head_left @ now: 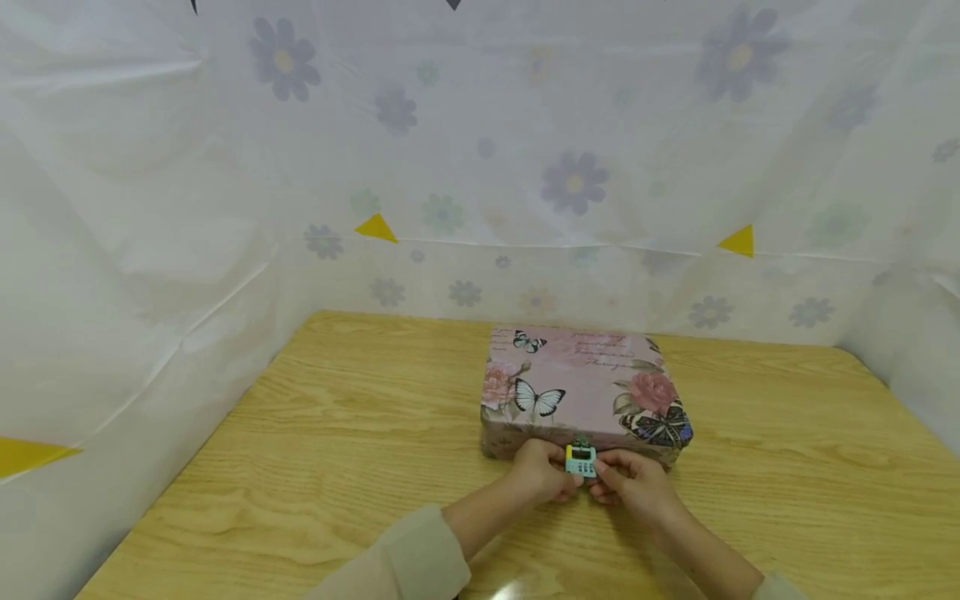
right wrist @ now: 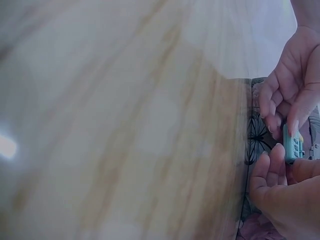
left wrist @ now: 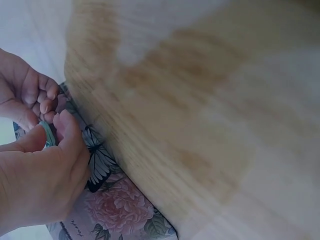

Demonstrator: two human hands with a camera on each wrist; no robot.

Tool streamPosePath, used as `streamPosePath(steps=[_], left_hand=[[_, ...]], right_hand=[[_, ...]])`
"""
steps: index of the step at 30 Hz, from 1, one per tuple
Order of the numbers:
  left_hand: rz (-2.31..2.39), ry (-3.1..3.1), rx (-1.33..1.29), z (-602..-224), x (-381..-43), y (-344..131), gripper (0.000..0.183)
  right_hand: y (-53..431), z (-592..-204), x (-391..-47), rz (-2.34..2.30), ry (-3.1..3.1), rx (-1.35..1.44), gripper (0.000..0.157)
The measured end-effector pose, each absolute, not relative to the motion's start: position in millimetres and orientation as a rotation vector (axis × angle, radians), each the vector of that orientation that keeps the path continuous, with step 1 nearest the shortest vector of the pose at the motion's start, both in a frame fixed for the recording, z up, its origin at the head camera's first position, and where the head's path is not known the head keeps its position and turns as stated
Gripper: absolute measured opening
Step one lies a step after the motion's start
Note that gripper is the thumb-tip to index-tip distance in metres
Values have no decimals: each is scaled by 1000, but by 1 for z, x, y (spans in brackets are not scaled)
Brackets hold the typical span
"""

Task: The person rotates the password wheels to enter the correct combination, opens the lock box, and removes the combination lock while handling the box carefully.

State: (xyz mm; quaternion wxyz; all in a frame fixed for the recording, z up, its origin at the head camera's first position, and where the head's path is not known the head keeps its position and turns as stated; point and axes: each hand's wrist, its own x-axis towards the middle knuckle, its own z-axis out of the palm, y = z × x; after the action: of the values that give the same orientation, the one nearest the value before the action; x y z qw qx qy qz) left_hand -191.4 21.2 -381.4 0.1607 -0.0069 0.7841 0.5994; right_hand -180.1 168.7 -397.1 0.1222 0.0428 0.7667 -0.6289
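A small teal combination padlock (head_left: 581, 462) with a yellow corner hangs at the front clasp of a pink box (head_left: 585, 379) printed with butterflies and roses. From the left, my left hand (head_left: 542, 472) pinches the padlock between thumb and fingers. My right hand (head_left: 637, 485) grips its other side, with the thumb at the dial side. The number dials of the padlock (right wrist: 292, 143) face outward in the right wrist view, where the right hand (right wrist: 290, 187) lies below it and the left hand (right wrist: 295, 85) above. The lid is down, and fingers partly hide the box's front.
The box stands on a wood-grain table (head_left: 360, 417), toward its back edge. A white flowered curtain (head_left: 480, 150) hangs behind and at both sides. Yellow triangles (head_left: 377, 228) are stuck on it.
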Motion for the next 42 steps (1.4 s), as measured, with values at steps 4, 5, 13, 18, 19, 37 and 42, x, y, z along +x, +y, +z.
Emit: streamPosePath(steps=[4,5,13,18,19,37,42], left_hand=[[1735,2227,-17,-383,-191,21,12],[1735,2231,-19,-384,-191,21,11],[1714,2269,-24,-386,-193,22,11],[1729,2242,-34,-385,-193,23,11],[1736,2230,-39,-385,-192,23,11],[1718,2218,-27,-384,-191,23,16],[1698,2227,-37,-383,-192,23,17]], right_hand=[[170,-397,-181,-1833,2231,112,26],[170,-397,-181,-1832,2231,110,26],[170,-398,-181,-1826,2238,114,25],[170,-398,-181,-1826,2233,117,26],[170,-397,-181,-1827,2230,123,26],[169,-399,-182,-1840,2240,142,24],[168,-398,-180,-1832,2251,148,24]])
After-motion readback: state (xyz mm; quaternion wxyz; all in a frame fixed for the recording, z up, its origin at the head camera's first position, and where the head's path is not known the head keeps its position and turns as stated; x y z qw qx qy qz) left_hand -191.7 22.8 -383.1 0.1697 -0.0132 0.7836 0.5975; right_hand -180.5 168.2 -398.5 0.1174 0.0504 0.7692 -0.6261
